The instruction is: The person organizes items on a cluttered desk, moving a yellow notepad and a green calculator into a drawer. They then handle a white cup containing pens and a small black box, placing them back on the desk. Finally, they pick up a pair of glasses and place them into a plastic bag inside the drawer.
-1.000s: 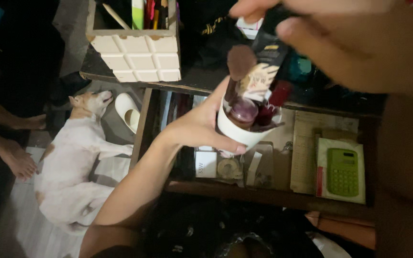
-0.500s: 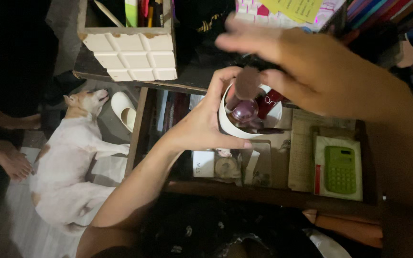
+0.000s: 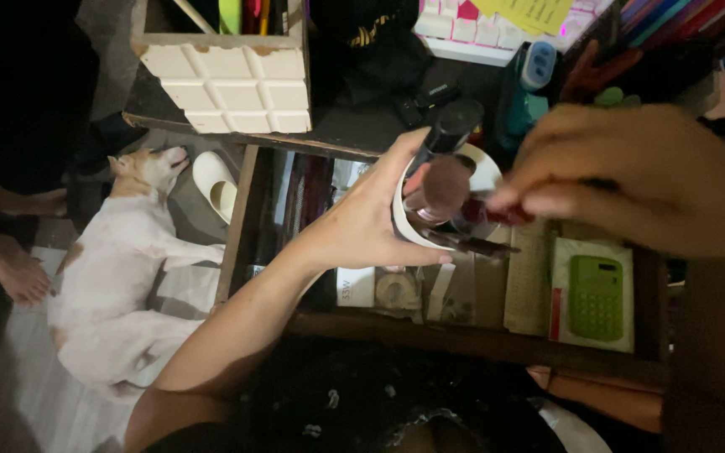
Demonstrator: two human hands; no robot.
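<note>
My left hand [image 3: 362,226] grips a white cup [image 3: 402,225] from its left side and holds it tilted above an open drawer. A makeup brush with brown bristles [image 3: 446,186], a black tube [image 3: 451,127] and dark pencils [image 3: 480,246] stick out of the cup. My right hand [image 3: 639,180] is at the cup's right rim. Its fingertips are pinched on a dark red tube [image 3: 487,211] that lies in the cup.
The wooden drawer [image 3: 463,340] holds a green calculator [image 3: 595,298], a tape roll [image 3: 396,292] and papers. On the desk stand a white tiled pen box [image 3: 237,75] and a keyboard [image 3: 463,25]. A dog [image 3: 119,277], a white slipper [image 3: 216,189] and another person's bare feet [image 3: 10,268] are on the floor at left.
The black tube that my right hand held above the cup now stands in the cup. My right hand has come down to the cup's right side and closed on the red tube.
</note>
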